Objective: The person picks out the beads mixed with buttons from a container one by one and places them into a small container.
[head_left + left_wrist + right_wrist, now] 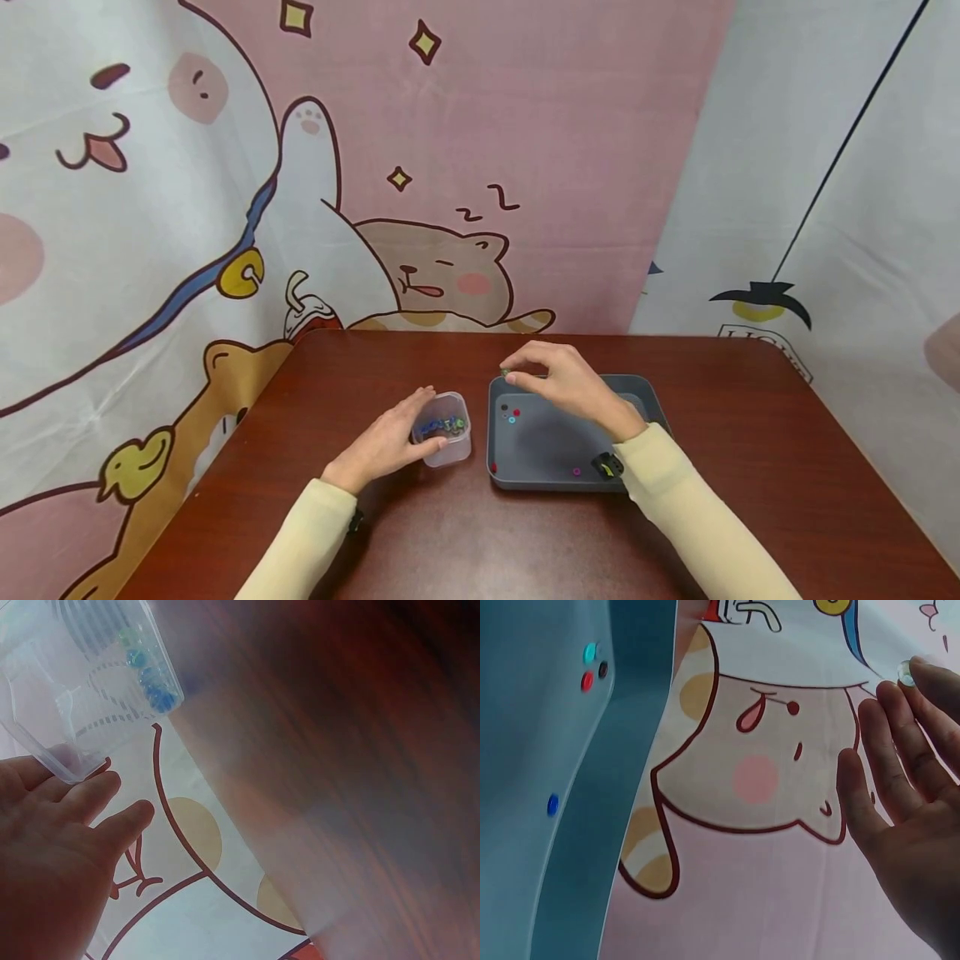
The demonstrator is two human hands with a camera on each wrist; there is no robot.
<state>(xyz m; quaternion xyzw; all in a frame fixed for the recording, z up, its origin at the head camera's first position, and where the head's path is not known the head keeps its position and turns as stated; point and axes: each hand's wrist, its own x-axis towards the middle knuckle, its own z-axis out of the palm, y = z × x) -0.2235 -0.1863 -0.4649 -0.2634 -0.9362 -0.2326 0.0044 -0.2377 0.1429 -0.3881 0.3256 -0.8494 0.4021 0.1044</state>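
My left hand (pixel 386 443) spans a small clear plastic container (pixel 450 454), thumb along its near side and fingers at its far left. Inside it lie blue and green beads (pixel 156 696), seen through the wall in the left wrist view. Above the far left rim of a grey tray (pixel 536 446), my right hand (pixel 558 379) pinches a small greenish bead (pixel 506 372) between thumb and index finger. That bead (pixel 906 673) looks pale and shiny in the right wrist view, where the other fingers extend loosely.
Loose pieces lie in the tray: a red bead (pixel 517 412), a dark one (pixel 505 407), a light-blue ring (pixel 512 420) and a purple ring (pixel 577 472). Another red piece (pixel 493 468) is in the near left corner. A printed cloth (pixel 585 167) hangs behind the brown table (pixel 420 542).
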